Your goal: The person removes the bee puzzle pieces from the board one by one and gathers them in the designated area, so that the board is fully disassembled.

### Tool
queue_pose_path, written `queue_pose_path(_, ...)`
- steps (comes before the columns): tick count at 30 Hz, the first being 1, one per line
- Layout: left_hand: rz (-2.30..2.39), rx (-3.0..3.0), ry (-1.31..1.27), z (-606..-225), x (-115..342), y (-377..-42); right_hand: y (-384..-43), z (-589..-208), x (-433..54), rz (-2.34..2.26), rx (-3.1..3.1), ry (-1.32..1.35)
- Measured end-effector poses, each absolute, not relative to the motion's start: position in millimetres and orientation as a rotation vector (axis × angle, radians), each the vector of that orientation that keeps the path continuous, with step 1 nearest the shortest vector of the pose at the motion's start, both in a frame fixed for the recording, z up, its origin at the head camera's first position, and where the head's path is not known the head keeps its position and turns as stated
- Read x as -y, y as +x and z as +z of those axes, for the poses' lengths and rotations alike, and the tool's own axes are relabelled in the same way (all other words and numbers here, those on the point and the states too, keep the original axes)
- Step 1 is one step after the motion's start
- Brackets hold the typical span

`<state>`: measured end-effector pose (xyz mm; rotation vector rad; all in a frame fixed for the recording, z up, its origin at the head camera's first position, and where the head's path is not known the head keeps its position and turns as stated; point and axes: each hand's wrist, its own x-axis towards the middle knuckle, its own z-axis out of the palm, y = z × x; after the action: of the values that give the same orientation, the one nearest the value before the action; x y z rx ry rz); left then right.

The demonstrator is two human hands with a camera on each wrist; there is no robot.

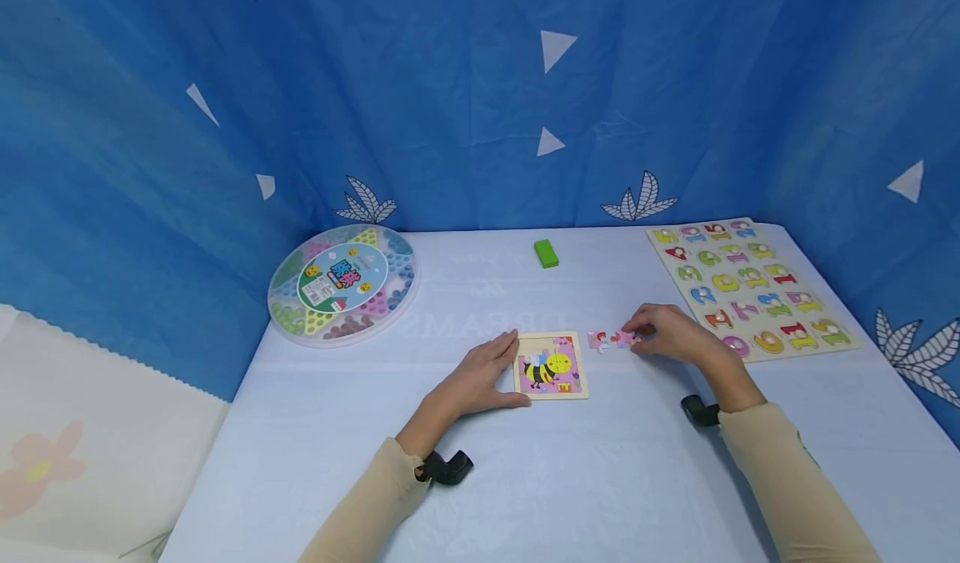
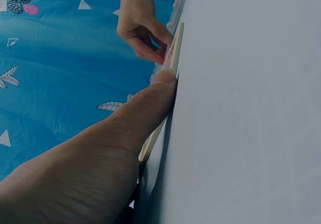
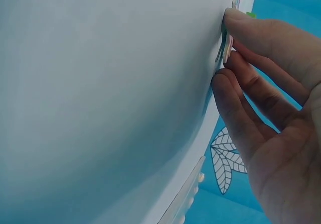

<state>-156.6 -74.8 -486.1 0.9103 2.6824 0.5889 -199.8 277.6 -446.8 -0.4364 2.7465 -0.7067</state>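
A small square jigsaw puzzle with a bee picture lies in a pale wooden frame on the table. My left hand rests along its left side, fingers fairly straight and thumb near the bottom corner. In the left wrist view the thumb presses against the frame's edge. To the right of the puzzle, my right hand pinches a pink jigsaw piece between thumb and fingers, close to the tabletop. Another pink jigsaw piece lies between that hand and the frame.
A round marble board game in a clear case stands at the back left. Behind the puzzle lies a green block. A number puzzle board occupies the right side, close to my right hand. Blue curtain hangs behind the white table.
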Motion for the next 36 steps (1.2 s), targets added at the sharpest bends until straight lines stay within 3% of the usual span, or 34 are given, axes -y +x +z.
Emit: queue_pose_path(36,0.583,-2.674,0.880,-485.2,73.9,-156.4,-193.8,-439.5,-260.7,-0.768,-2.761,-0.468)
